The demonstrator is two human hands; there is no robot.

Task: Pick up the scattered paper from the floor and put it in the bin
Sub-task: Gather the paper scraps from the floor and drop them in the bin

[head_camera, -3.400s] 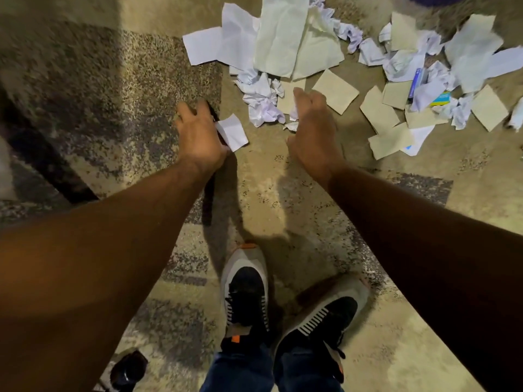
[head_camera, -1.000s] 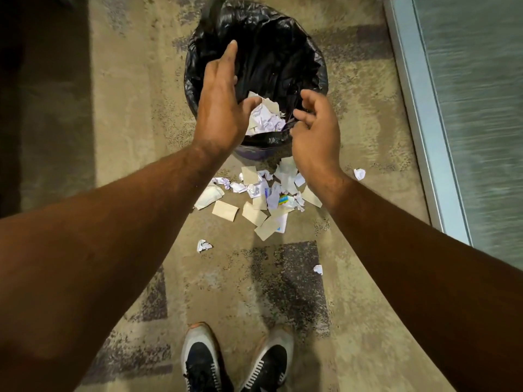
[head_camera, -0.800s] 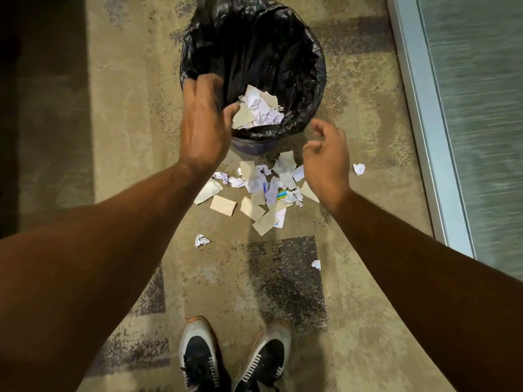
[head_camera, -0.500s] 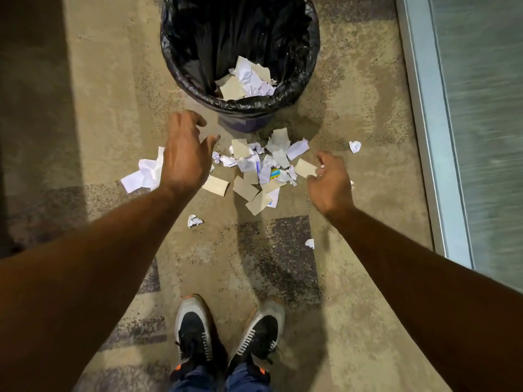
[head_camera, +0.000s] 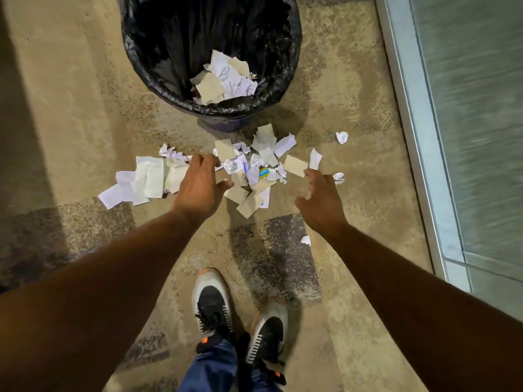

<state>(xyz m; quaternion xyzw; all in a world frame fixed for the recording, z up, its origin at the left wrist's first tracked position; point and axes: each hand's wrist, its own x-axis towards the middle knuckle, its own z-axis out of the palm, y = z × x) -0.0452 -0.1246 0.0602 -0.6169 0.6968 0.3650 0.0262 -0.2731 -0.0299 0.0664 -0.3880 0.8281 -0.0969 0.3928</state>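
Observation:
A bin (head_camera: 277, 91) lined with a black bag stands on the carpet at the top, with white and tan paper (head_camera: 223, 80) lying inside. In front of it a heap of torn and crumpled paper scraps (head_camera: 254, 168) is spread on the floor. Larger white sheets (head_camera: 141, 179) lie to the left of the heap. My left hand (head_camera: 199, 188) hangs over the gap between the sheets and the heap, fingers loosely bent, holding nothing. My right hand (head_camera: 319, 199) hovers at the heap's right edge, fingers loosely curled and empty.
A metal-framed frosted glass partition (head_camera: 418, 154) runs down the right side. Stray crumpled bits lie at the right (head_camera: 342, 137) and by my right wrist (head_camera: 305, 240). My two shoes (head_camera: 212, 304) stand on the patterned carpet below the heap.
Both hands dropped paper into the bin, then came back down from its rim toward the scraps on the floor. The view tilted down and nearer.

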